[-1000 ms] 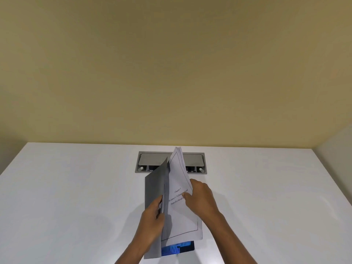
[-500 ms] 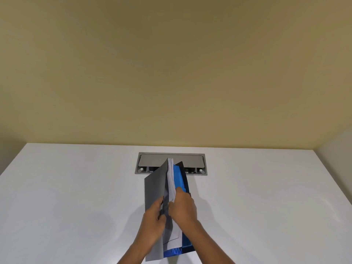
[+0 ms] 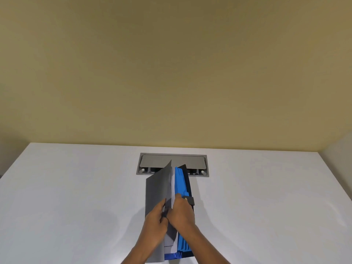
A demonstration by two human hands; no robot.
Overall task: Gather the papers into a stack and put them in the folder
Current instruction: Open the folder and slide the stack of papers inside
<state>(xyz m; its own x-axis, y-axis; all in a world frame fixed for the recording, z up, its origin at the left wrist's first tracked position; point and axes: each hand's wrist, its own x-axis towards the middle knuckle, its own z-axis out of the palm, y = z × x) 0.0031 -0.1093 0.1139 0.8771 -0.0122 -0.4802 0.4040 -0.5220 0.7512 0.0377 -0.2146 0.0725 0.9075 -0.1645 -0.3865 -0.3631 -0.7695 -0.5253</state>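
Head view: folder (image 3: 165, 189), grey cover, blue dividers, on white table (image 3: 76, 197); papers (image 3: 173, 189) mostly inside. Left hand (image 3: 155, 223) pinches cover; right hand (image 3: 182, 214) presses sheets. Papers light, floppy; likely best gripped near edge.

Head-worn camera looks forward and down over the white table (image 3: 76, 187).

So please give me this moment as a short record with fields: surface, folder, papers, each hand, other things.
surface: white desk
folder: blue expanding folder with a grey cover, cover raised on the left side
papers: white sheets standing between the cover and the blue dividers
left hand: holds the cover edge
right hand: presses on the papers
other: grey cable box set in the desk behind the folder
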